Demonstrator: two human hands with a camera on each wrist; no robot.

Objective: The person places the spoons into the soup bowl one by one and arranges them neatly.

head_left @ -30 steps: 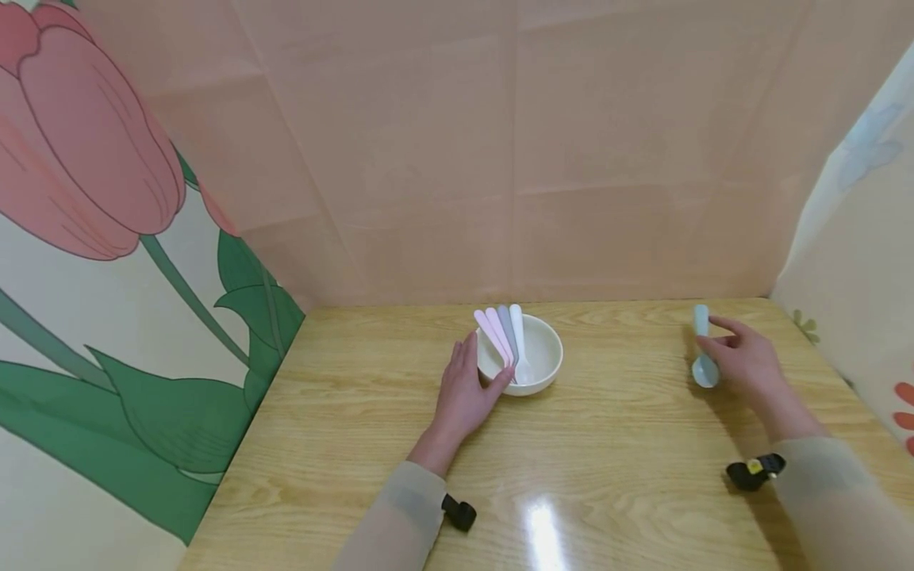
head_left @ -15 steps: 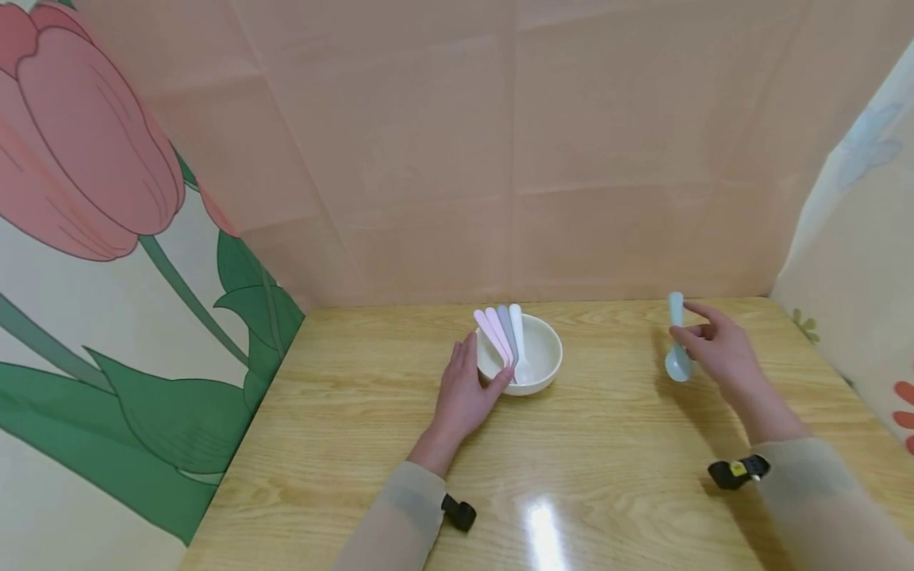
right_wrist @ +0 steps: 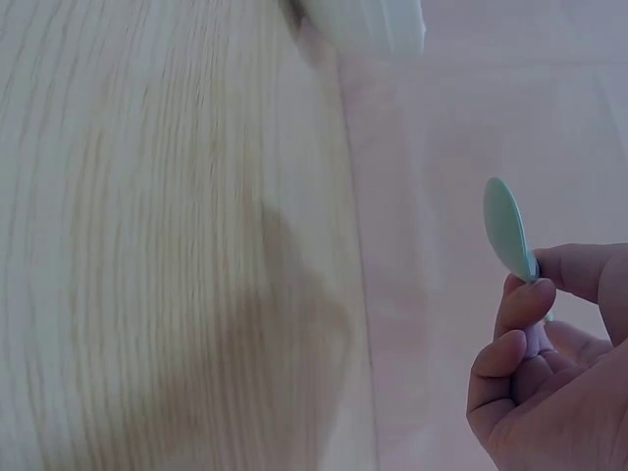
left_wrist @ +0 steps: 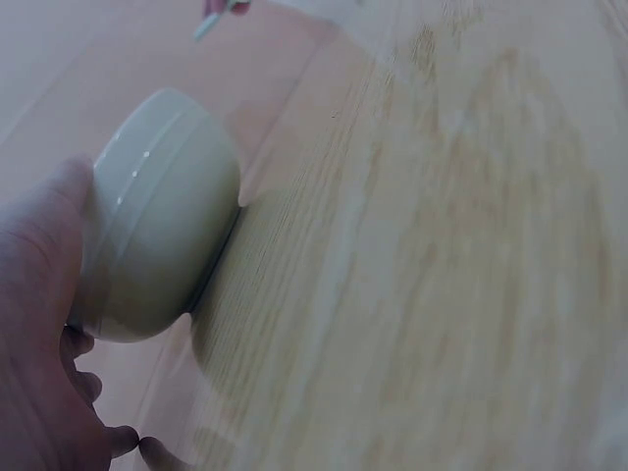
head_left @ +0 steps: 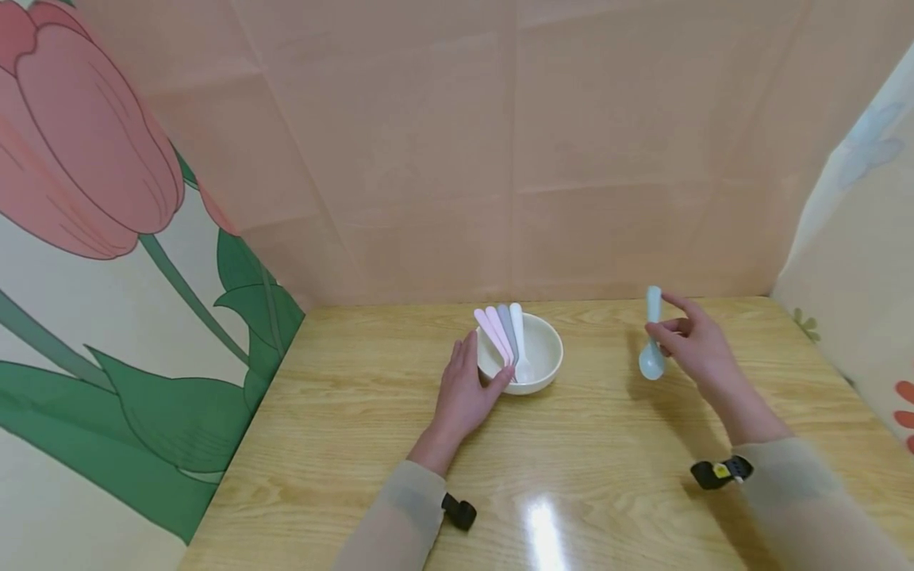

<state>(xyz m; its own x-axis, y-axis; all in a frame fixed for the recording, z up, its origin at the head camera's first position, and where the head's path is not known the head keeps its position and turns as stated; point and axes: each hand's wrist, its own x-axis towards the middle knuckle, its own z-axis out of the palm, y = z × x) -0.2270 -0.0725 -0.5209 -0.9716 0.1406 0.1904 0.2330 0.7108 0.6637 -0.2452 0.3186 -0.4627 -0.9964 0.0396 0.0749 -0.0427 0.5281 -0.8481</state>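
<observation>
In the head view a white bowl (head_left: 543, 353) stands on the table, holding a white spoon (head_left: 519, 337), a grey-handled utensil (head_left: 508, 327) and two pink-handled ones (head_left: 494, 329); their lower ends are partly hidden. My left hand (head_left: 464, 395) holds the bowl's near left side, thumb at the front rim and fingers along the outer wall. To the right, my right hand (head_left: 693, 345) pinches a light blue-green spoon (head_left: 652, 337) above the table, handle up and scoop down. The spoon's scoop (right_wrist: 505, 231) shows edge-on in the right wrist view.
The wooden table (head_left: 343, 420) meets a pink cloth backdrop (head_left: 428, 198) just behind the bowl. A tulip-printed panel (head_left: 107, 333) borders the left side, and a pale printed panel (head_left: 864, 262) the right.
My right hand has carried the spoon leftward towards the bowl, and the spoon sits slightly farther up in view. The left hand and bowl have stayed in place.
</observation>
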